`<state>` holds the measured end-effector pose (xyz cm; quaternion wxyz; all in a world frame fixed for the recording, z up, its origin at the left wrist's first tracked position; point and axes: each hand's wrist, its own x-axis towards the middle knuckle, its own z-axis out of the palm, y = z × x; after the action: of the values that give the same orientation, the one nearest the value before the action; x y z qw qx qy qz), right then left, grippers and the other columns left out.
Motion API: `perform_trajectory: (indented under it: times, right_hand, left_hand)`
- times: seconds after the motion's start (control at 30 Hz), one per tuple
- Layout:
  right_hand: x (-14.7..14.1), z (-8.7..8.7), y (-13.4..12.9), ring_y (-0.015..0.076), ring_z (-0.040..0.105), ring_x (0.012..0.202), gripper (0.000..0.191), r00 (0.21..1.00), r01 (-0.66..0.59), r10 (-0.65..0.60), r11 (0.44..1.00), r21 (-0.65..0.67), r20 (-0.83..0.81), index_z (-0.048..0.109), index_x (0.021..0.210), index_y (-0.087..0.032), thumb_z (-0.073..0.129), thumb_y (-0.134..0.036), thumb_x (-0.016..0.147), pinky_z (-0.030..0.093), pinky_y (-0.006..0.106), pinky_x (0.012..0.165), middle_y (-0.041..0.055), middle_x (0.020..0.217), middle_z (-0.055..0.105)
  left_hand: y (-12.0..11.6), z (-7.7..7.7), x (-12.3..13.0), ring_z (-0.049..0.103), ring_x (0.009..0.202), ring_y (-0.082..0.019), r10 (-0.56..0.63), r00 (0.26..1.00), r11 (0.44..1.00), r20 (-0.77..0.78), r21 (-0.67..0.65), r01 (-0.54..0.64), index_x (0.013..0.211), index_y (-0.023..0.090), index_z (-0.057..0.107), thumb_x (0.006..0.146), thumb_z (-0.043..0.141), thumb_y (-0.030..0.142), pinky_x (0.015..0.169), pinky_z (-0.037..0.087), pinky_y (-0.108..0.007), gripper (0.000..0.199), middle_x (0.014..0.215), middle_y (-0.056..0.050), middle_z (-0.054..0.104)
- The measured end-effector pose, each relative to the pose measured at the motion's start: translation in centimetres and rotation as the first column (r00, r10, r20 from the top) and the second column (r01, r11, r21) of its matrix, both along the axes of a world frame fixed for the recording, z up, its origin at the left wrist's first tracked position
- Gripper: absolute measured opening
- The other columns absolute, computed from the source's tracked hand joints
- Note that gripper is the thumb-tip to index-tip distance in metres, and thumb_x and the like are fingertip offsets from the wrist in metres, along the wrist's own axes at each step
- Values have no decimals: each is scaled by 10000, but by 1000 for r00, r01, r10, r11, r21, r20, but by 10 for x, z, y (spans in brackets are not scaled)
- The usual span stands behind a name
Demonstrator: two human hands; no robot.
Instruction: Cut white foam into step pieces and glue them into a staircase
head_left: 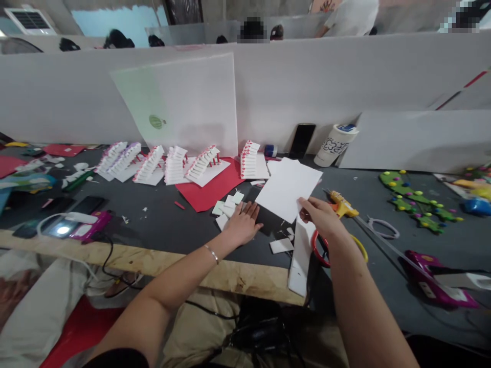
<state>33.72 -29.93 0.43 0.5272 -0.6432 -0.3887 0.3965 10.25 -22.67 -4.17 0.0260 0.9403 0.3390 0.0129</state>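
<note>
My right hand (pixel 319 214) pinches the near right corner of a white sheet of card (pixel 290 186), which tilts over the dark table. My left hand (pixel 243 223) rests with fingers spread on the tabletop, beside several small white foam pieces (pixel 229 205). Below the sheet, a long white strip (pixel 301 258) sticks out past the table's edge. Near my right wrist lie scissors with a red handle loop (pixel 317 250), partly hidden by my forearm. A yellow hot glue gun (pixel 343 204) lies just beyond that hand.
Several white stepped paper models (pixel 203 166) stand along the back, some by a red sheet (pixel 203 193). A paper cup (pixel 334 145) and a phone (pixel 302 140) are near the divider. Green decorated shapes (pixel 418 199) and a magenta power strip (pixel 437 281) lie right. Another person sits left.
</note>
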Motion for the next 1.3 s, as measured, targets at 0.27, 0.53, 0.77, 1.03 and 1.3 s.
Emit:
perform_trajectory:
  times: [0.27, 0.53, 0.77, 1.03, 1.3]
  right_hand:
    - [-13, -12, 10, 144, 610, 478, 233, 974, -226, 221, 951, -213, -45, 604, 706, -213, 680, -427, 757, 397, 215, 369, -29, 549, 610]
    - [-23, -26, 5, 135, 570, 427, 373, 926, -376, 368, 892, -252, -78, 561, 678, -218, 712, -558, 698, 457, 253, 442, -52, 484, 585]
    - [-34, -18, 2, 126, 547, 459, 425, 907, -422, 414, 884, -203, -83, 570, 743, -216, 697, -618, 689, 438, 251, 464, -50, 517, 583]
    - [-21, -19, -3, 168, 540, 525, 433, 929, -104, 108, 994, -29, 354, 605, 718, -232, 464, -604, 889, 422, 307, 526, 5, 585, 604]
    - [-12, -18, -12, 259, 636, 989, 299, 590, -527, 370, 850, -4, 717, 728, 998, -253, 679, -501, 838, 447, 426, 924, 70, 1011, 727]
  left_hand:
    - [-8, 13, -57, 413, 1417, -309, 63, 995, 992, 82, 103, -71, 1352, 85, 564, 994, 358, 342, 1214, 205, -537, 486, 1434, -184, 548]
    - [-25, 23, -43, 302, 1476, -301, -174, 945, 981, 277, 136, 141, 1435, 173, 475, 942, 477, 537, 1206, 260, -495, 613, 1527, -138, 447]
    - [-29, 5, -33, 120, 1529, -333, -278, 938, 959, 208, 106, 261, 1553, 286, 261, 954, 460, 202, 1165, 220, -647, 636, 1623, -101, 280]
    - [-24, 6, -37, 132, 1529, -308, -233, 913, 968, 335, 170, 185, 1539, 278, 308, 889, 333, -26, 1120, 400, -511, 719, 1615, -132, 284]
    - [-24, 11, -36, 172, 1518, -328, -119, 911, 985, 396, 166, 57, 1523, 272, 360, 915, 388, 40, 1153, 344, -532, 652, 1617, -136, 281]
